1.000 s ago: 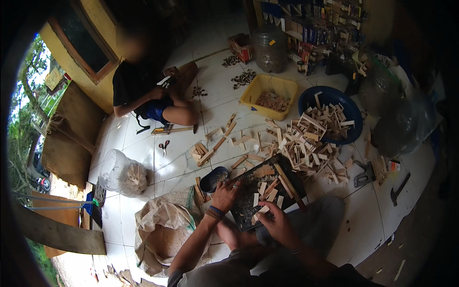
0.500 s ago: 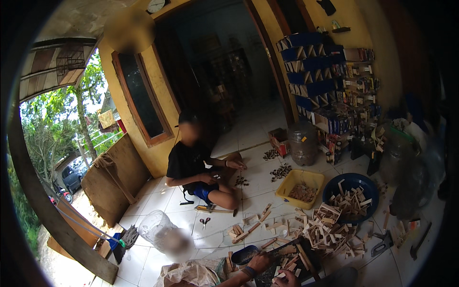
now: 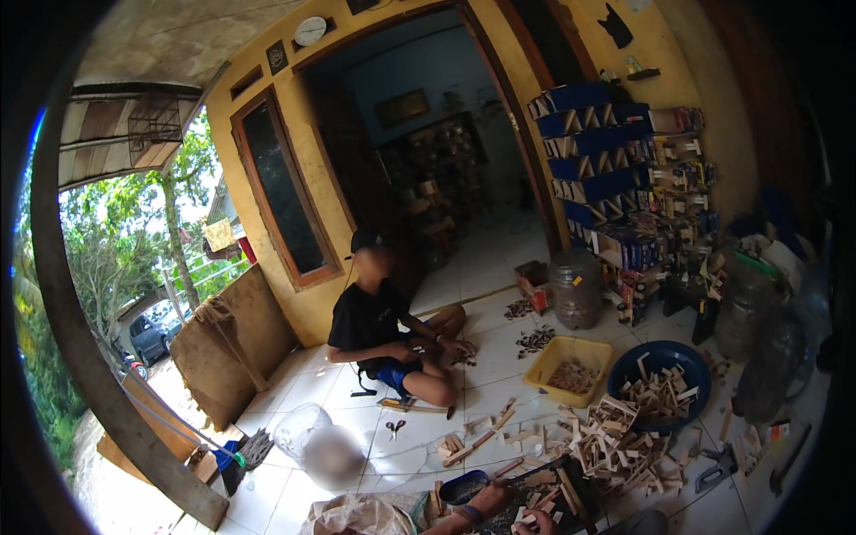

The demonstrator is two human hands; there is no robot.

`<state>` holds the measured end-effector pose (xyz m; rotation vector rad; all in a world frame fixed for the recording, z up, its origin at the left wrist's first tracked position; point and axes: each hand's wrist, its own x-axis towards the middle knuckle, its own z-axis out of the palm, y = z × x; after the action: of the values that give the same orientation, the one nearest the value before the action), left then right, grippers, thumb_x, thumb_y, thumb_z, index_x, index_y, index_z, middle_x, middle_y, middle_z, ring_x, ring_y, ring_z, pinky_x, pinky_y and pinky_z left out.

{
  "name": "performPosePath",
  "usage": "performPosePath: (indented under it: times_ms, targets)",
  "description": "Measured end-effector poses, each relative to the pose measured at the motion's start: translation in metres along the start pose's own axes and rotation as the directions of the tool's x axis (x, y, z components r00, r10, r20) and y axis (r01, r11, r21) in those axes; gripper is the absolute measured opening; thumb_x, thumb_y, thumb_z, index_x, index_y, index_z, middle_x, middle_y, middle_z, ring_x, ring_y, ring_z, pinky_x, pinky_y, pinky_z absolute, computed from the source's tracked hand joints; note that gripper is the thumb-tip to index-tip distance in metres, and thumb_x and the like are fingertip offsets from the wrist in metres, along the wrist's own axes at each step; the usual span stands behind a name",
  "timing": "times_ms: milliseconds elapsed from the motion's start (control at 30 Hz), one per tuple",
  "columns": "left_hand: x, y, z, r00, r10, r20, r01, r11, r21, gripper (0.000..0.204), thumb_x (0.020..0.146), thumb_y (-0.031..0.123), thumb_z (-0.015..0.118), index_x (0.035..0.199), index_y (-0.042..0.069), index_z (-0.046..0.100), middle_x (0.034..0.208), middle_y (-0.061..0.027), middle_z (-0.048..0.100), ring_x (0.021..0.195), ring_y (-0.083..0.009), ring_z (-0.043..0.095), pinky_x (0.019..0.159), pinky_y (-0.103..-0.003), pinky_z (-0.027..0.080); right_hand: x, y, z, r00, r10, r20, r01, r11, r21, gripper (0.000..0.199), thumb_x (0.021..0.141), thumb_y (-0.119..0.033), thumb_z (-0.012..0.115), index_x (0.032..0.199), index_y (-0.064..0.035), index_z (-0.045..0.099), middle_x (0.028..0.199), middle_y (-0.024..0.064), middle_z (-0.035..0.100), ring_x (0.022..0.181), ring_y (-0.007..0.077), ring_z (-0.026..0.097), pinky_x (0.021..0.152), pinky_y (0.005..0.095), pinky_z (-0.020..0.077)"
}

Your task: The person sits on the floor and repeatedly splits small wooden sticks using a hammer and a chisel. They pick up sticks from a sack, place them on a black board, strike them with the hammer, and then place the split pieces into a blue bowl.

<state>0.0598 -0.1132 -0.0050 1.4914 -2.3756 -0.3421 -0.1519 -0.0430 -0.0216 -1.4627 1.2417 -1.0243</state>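
Note:
At the lower edge, my left hand [image 3: 494, 499] reaches over a dark work board [image 3: 578, 474] strewn with small wooden pieces [image 3: 541, 478]. A dark band circles that wrist. Its fingers look curled, but what they hold is too small and dim to make out. Close to its right, my right hand [image 3: 537, 522] is partly cut off by the frame edge, its fingers bent around something I cannot make out. A dark blue oval container [image 3: 465, 487] stands just left of my left hand. A pale sack [image 3: 366, 515] lies beside my left forearm.
Loose wooden pieces [image 3: 615, 446] form a heap on the right, beside a blue basin [image 3: 711, 392] and a yellow tub [image 3: 544, 389]. A staple gun [image 3: 715, 471] lies farther right. Scissors [image 3: 394, 430] lie on the tiles. Another person [image 3: 370, 321] sits cross-legged ahead.
The view has tilted up slightly, so the scene sits lower and farther right. The other person's hand has lowered toward the small dark pieces on the floor. My hands stay over the board.

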Motion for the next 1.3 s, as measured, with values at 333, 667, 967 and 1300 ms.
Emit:
performPosePath:
  times_ms: [333, 667, 967, 1300]
  targets:
    - [-0.011, -0.027, 0.021, 0.994, 0.069, -0.085, -0.076, 0.994, -0.084, 0.029, 0.095, 0.01, 0.065, 0.123, 0.006, 0.071, 0.114, -0.0188, 0.069, 0.098, -0.0377, 0.071, 0.086, -0.043, 0.058, 0.002, -0.014, -0.011, 0.971, 0.153, 0.185, -0.173, 0.98, 0.097, 0.043, 0.091, -0.015, 0.079, 0.13, -0.0051, 0.066, 0.105, 0.0091, 0.071, 0.086, 0.0165, 0.068, 0.076, 0.0334, 0.0566]
    - [-0.063, -0.001, 0.007, 0.88, -0.467, -0.087, 0.334, 0.739, -0.585, 0.025, 0.1, 0.011, 0.069, 0.124, 0.005, 0.071, 0.115, -0.0098, 0.076, 0.106, -0.0174, 0.073, 0.094, -0.032, 0.057, 0.004, 0.002, -0.005, 0.979, 0.139, 0.15, -0.144, 0.989, 0.027, 0.042, 0.091, -0.013, 0.078, 0.13, -0.0068, 0.066, 0.097, 0.0073, 0.072, 0.079, 0.0134, 0.067, 0.07, 0.0311, 0.0563]
    - [-0.069, 0.065, -0.016, 0.854, -0.52, -0.031, 0.08, 0.189, -0.979, 0.017, 0.1, 0.005, 0.07, 0.116, 0.0, 0.067, 0.108, -0.006, 0.072, 0.1, -0.0157, 0.071, 0.089, -0.032, 0.059, -0.006, -0.03, -0.025, 0.986, -0.047, 0.159, 0.031, 0.994, 0.105, 0.04, 0.096, -0.02, 0.074, 0.131, -0.0043, 0.061, 0.113, 0.0163, 0.072, 0.098, 0.0238, 0.071, 0.084, 0.0364, 0.0555]
    - [-0.073, 0.095, -0.034, 0.883, -0.469, 0.008, 0.123, 0.215, -0.969, 0.018, 0.097, 0.006, 0.074, 0.113, 0.0, 0.068, 0.108, -0.0023, 0.072, 0.104, -0.0092, 0.066, 0.093, -0.026, 0.054, -0.003, -0.063, -0.038, 0.96, 0.145, 0.241, -0.17, 0.982, 0.087, 0.04, 0.099, -0.014, 0.069, 0.137, -0.0035, 0.059, 0.124, 0.01, 0.068, 0.103, 0.015, 0.062, 0.084, 0.0312, 0.0514]
